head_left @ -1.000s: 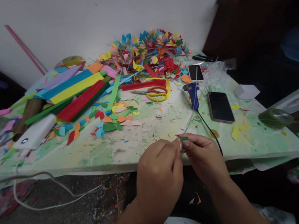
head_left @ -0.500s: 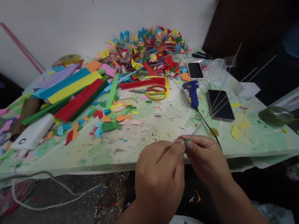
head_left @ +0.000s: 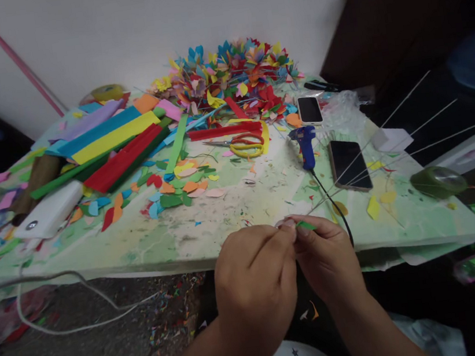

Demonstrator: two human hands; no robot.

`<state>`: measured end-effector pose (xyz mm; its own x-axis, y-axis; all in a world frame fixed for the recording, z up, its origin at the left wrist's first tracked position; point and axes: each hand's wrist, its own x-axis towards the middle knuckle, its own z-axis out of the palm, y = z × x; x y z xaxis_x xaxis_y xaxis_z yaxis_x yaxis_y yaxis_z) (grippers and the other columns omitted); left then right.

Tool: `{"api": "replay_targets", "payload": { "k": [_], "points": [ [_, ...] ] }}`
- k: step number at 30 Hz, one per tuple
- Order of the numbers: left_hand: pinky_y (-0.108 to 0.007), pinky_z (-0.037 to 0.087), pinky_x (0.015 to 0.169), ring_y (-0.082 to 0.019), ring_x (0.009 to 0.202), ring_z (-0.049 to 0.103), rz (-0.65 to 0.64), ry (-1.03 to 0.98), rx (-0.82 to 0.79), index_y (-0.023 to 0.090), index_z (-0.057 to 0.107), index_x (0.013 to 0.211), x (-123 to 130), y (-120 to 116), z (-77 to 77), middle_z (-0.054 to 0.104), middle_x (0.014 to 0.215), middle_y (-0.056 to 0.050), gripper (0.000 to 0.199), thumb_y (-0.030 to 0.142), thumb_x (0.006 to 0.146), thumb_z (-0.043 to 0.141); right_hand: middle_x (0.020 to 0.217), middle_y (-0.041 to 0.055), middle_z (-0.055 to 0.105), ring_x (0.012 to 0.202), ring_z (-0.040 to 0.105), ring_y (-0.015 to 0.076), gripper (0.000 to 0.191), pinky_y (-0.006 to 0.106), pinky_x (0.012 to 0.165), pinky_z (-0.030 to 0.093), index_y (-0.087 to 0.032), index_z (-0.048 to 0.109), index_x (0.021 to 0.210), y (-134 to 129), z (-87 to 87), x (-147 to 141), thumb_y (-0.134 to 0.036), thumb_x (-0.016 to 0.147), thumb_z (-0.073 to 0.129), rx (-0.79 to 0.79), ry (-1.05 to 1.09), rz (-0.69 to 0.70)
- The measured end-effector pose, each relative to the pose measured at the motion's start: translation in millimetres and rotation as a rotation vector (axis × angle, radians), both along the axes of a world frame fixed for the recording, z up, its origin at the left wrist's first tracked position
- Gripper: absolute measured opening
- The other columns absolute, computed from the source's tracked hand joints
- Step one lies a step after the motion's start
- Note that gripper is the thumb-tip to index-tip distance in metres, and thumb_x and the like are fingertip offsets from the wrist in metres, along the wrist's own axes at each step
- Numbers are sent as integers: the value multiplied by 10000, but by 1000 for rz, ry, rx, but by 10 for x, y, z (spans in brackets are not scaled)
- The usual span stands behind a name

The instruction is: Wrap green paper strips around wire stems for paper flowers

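Note:
My left hand and my right hand meet just in front of the table's near edge, fingertips pinched together. Between them run several thin wires, fanning out to the upper right. A small green paper strip shows at my right thumb. The wires' near ends are hidden by my fingers. Beyond my right hand lies a blue hot glue gun with a black cord.
Scissors lie mid-table below a heap of paper flowers. Crepe paper rolls and cut petals are at left, beside a white power bank. At right are a dark phone, a white phone and green tape.
The wires have swung to the right and spread wider apart. More of the green strip now shows by my right thumb. Both hands stay pinched in nearly the same place.

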<state>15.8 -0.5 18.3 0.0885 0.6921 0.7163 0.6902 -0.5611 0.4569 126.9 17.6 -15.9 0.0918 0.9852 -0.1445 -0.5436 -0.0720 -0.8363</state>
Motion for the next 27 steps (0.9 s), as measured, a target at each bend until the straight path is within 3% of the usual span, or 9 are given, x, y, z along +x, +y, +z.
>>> {"api": "replay_targets", "payload": {
  "k": [7, 16, 27],
  "points": [
    [-286, 525, 667, -148, 731, 634, -59, -35, 7, 143, 673, 897, -28, 14, -21, 697, 765, -35, 183, 25, 788, 587, 640, 24, 723, 575, 608, 136, 222, 292, 627, 515, -248, 755, 639, 14, 12, 32, -369, 488, 866, -2, -16, -15],
    [-290, 521, 659, -144, 733, 642, -17, 6, 90, 145, 676, 883, 13, 1, 2, 704, 769, -36, 157, 38, 781, 624, 681, 17, 727, 638, 637, 159, 128, 330, 725, 524, -261, 752, 649, -18, 38, -11, -345, 585, 825, 39, 6, -17],
    [-291, 520, 665, -146, 737, 643, -13, -15, 113, 121, 674, 845, 34, 25, -33, 701, 761, -49, 129, 24, 769, 638, 699, 26, 739, 615, 623, 130, 179, 276, 680, 528, -255, 764, 690, -13, 43, 10, -355, 561, 837, 17, 19, -16]
  ]
}}
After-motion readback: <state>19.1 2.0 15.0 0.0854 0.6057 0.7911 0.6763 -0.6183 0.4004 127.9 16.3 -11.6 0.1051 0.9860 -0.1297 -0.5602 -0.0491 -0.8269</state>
